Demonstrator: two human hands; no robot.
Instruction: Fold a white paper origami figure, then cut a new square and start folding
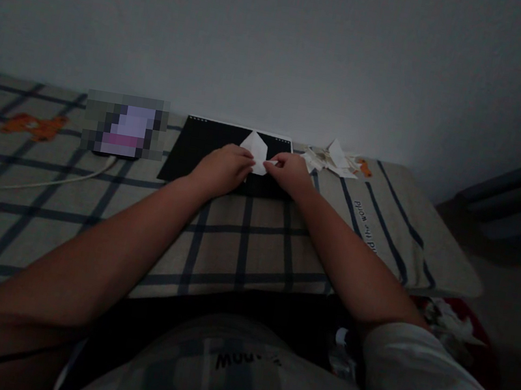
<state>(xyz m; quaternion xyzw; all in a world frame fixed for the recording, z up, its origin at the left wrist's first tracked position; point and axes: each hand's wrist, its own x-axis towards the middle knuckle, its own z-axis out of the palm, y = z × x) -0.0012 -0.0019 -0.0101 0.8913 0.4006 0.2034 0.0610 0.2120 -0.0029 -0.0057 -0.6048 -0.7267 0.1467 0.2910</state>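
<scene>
- In the head view, we see the left hand [222, 169] and the right hand [292, 174] meeting on a folded white paper [256, 150] whose point stands up toward the wall.
- The paper lies on a black pad [193, 148]; we take that pad as our landmark. The paper sits at the pad's right half, near its far edge.
- The left hand's fingers [244, 161] are curled down and press on the paper's left lower edge; whether they pinch it or only hold it flat, we cannot tell.
- The right hand's fingers [276, 162] are drawn together at the paper's right lower corner, touching it, and seem to nip the edge, though the dim light hides the tips.
- The pad rests on a bed with a checked cover [243, 238], beige with dark blue lines, which runs out on both sides of the pad and toward us.
- Just right of the pad, by the wall, lies a small heap of paper scraps [332, 160], white with an orange bit at its right end.
- Left of the pad sits a blurred-out object, and a white cable [34, 184] trails from it further left across the cover.
- Well left of the pad, an orange figure [34, 126] is printed on the cover.
- Right of the pad, some printed lettering [365, 226] runs along a blue stripe, too small to read fully.
</scene>
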